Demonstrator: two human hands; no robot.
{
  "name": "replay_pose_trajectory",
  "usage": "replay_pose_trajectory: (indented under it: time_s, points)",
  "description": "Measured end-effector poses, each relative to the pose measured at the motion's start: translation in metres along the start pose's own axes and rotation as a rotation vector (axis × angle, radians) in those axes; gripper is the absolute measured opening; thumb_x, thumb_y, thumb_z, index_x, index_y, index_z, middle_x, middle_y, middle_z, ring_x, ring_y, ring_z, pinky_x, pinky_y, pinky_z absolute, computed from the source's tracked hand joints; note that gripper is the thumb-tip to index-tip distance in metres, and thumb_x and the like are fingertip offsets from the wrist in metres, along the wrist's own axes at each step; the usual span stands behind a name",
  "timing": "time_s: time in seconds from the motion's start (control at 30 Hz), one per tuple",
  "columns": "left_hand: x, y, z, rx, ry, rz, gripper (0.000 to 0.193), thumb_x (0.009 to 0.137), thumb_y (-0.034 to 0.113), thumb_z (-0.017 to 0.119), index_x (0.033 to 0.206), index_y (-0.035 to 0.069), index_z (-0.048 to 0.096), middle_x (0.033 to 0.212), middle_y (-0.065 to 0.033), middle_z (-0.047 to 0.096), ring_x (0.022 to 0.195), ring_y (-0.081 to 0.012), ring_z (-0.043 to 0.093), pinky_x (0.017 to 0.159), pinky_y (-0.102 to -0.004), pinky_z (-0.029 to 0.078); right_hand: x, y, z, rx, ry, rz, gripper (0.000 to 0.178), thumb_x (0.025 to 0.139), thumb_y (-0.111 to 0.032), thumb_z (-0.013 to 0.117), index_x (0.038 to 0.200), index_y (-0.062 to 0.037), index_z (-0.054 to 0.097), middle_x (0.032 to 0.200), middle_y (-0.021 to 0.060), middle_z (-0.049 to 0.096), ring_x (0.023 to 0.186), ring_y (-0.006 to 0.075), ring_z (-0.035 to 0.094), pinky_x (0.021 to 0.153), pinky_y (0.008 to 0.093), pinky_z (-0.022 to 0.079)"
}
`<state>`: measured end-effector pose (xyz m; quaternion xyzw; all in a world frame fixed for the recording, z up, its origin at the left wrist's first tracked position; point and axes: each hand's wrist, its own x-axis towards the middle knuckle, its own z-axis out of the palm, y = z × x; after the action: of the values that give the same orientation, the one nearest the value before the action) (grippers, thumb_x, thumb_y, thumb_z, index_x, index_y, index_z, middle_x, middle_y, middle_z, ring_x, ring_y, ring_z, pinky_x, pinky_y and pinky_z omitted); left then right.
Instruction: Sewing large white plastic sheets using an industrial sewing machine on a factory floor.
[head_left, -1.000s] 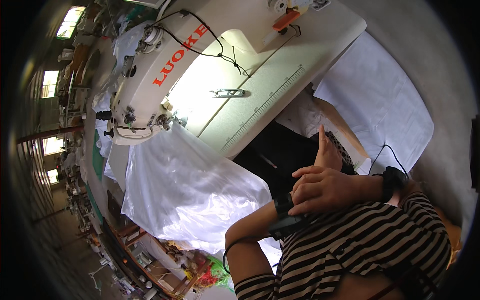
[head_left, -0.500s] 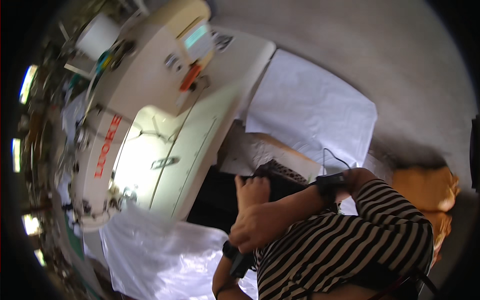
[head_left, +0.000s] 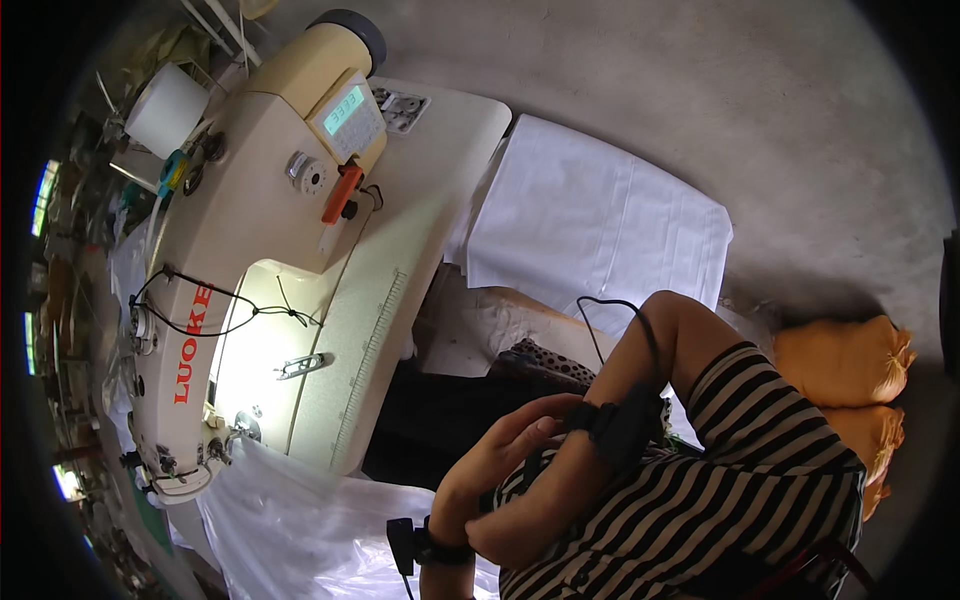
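My left hand (head_left: 515, 437) reaches across to my right wrist, its thumb and fingers closing at the edge of the black wrist strap (head_left: 583, 416). A bulky black device (head_left: 622, 435) sits on that strap. My right hand (head_left: 515, 525) hangs bent toward my body, below the left hand and close to the left forearm; its fingers are hidden. Another black strap with a small box (head_left: 402, 545) is around my left wrist. Dark cloth (head_left: 415, 420) lies on my lap, just beyond the left hand.
To the left stands a sewing machine (head_left: 240, 130) with a lit needle area and a white bed (head_left: 350, 350). Clear plastic sheeting (head_left: 290, 520) hangs at its front. A white cloth-like sheet (head_left: 600, 215) covers something beyond. Orange sacks (head_left: 845, 360) lie at right; a black cable (head_left: 605, 300) loops by my arm.
My left hand has turned from pointing upward to reach my right wrist strap. My right hand has moved down from across the left forearm. The view has shifted a little.
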<state>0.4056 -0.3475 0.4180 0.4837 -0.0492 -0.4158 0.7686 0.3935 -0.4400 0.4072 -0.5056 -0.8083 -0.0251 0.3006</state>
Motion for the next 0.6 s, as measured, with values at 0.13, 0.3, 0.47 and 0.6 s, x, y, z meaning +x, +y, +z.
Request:
replay_pose_trajectory:
  time_s: [0.13,0.3,0.47,0.6]
  points:
    - [0.001,-0.004,-0.007,-0.041,0.017,-0.101,0.041,0.104,0.021,0.051,0.139,0.001,0.05,0.133,-0.0106,0.059,0.124,-0.0181,0.054,0.105,-0.0307,0.041,-0.013,0.007,0.007,0.029,-0.022,0.054,0.017,0.081,-0.021,0.066,0.068,-0.0095,0.065,0.074,0.0072,0.062,0.07,0.0287,0.064,0.059,0.0406,0.05]
    - [-0.01,-0.031,-0.028,0.151,0.171,0.111,0.043,0.102,0.018,0.054,0.138,-0.004,0.048,0.13,-0.0168,0.059,0.124,-0.0217,0.054,0.105,-0.0331,0.042,-0.028,0.02,0.019,0.064,-0.055,0.15,0.017,0.08,-0.021,0.066,0.069,-0.0095,0.065,0.075,0.0079,0.063,0.071,0.0294,0.065,0.06,0.0414,0.05]
    - [-0.01,-0.036,-0.016,0.281,0.34,0.144,0.031,0.099,0.013,0.053,0.126,-0.001,0.06,0.127,-0.0166,0.062,0.121,-0.026,0.058,0.101,-0.037,0.045,-0.05,0.035,0.04,0.147,-0.092,0.314,0.016,0.08,-0.022,0.066,0.069,-0.0095,0.066,0.076,0.0085,0.064,0.072,0.03,0.065,0.06,0.0423,0.051]
    - [-0.005,-0.054,-0.019,0.434,0.599,0.479,0.027,0.099,0.006,0.051,0.124,-0.002,0.06,0.131,-0.0145,0.059,0.124,-0.0226,0.054,0.106,-0.0332,0.04,-0.097,0.071,0.08,0.283,-0.112,0.676,0.015,0.079,-0.022,0.067,0.07,-0.0095,0.067,0.077,0.009,0.064,0.072,0.0305,0.066,0.06,0.0429,0.051]
